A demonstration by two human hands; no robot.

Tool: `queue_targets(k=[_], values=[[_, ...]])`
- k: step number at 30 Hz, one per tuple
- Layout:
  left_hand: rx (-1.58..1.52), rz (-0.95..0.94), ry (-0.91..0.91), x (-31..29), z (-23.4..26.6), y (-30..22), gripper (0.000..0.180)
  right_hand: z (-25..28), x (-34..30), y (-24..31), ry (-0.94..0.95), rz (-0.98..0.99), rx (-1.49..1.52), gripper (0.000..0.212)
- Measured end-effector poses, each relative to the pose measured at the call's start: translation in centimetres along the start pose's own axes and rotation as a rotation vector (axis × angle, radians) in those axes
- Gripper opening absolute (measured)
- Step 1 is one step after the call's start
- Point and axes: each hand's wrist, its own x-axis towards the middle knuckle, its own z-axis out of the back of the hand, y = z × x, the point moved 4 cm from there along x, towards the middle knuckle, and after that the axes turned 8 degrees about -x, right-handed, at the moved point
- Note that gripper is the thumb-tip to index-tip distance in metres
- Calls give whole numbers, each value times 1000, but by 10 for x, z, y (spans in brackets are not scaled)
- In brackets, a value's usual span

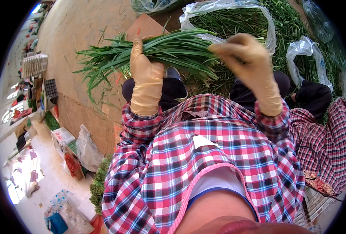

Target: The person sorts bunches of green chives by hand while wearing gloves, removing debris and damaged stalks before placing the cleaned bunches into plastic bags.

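A bundle of long green chive-like stalks lies crosswise in front of me, tips fanning out to the left. My left hand, in a tan rubber glove, grips the bundle near its middle from below. My right hand, also in a tan glove, is closed around the thick right end of the same bundle and looks slightly blurred. Both forearms wear red plaid sleeves.
A large heap of the same greens lies ahead, partly in clear plastic bags. A person in a plaid shirt sits at my right. Brown ground, stacked crates, boxes and bags are on the left.
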Motion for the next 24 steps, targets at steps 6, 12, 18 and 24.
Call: queue_targets(k=[6,12,18,24], values=[[10,-40,104,-23,-36,27,17,-57,21,39,-168,173,37,22],[-4,-32,41,-13,-22,17,19,-49,10,35,-198,118,541,18],[-95,-123,3,37,27,-45,20,3,-51,-6,150,-437,1274,2],[-219,-108,326,54,43,-95,20,44,-94,-78,-131,-391,1418,6]])
